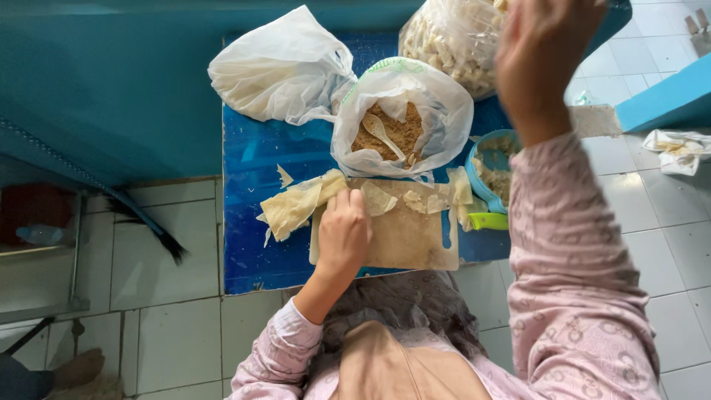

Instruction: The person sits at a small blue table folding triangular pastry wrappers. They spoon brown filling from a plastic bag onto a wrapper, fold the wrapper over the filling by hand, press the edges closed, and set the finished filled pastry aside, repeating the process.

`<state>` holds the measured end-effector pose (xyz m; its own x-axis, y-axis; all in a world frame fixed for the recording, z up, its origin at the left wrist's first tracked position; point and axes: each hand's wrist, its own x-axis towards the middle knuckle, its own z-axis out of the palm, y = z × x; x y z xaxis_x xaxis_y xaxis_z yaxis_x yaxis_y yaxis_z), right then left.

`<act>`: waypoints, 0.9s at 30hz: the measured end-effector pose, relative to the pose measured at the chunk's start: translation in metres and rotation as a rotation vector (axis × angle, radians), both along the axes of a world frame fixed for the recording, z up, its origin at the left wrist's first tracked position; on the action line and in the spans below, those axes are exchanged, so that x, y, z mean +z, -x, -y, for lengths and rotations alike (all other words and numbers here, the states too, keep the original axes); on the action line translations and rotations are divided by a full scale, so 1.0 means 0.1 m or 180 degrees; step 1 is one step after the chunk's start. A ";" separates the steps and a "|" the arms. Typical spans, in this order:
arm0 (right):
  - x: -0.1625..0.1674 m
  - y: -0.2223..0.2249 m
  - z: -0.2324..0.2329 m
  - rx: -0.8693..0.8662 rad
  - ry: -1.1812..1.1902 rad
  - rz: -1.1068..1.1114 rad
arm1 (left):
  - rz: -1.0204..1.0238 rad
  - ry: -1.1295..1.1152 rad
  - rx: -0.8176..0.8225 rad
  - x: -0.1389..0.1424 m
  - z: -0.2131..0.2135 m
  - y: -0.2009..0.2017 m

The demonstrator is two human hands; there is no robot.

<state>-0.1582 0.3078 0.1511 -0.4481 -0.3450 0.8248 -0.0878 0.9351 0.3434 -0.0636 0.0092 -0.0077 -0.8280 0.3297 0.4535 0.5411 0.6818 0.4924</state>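
On the blue bench (252,222), my left hand (343,231) presses closed on the wrapper (296,206); my raised right hand (544,52) at the top right, I cannot tell.

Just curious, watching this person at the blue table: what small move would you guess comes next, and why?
Probably the right hand comes down to the spoon in the bag of brown filling. That hand is raised above the table and seems to hold nothing, while the left hand rests on a pale wrapper on the board, with no filling on it.
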 end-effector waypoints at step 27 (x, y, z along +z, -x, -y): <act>-1.42 -0.16 0.59 0.0862 0.5295 0.2795 | 0.1303 -0.1584 -0.0008 0.13 0.34 -0.29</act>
<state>-0.1426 0.2485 0.0094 -0.9443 0.3251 -0.0510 0.1071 0.1572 -0.9818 -0.0345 -0.0247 0.0055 -0.9660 0.1636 0.2002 0.2437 0.3176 0.9164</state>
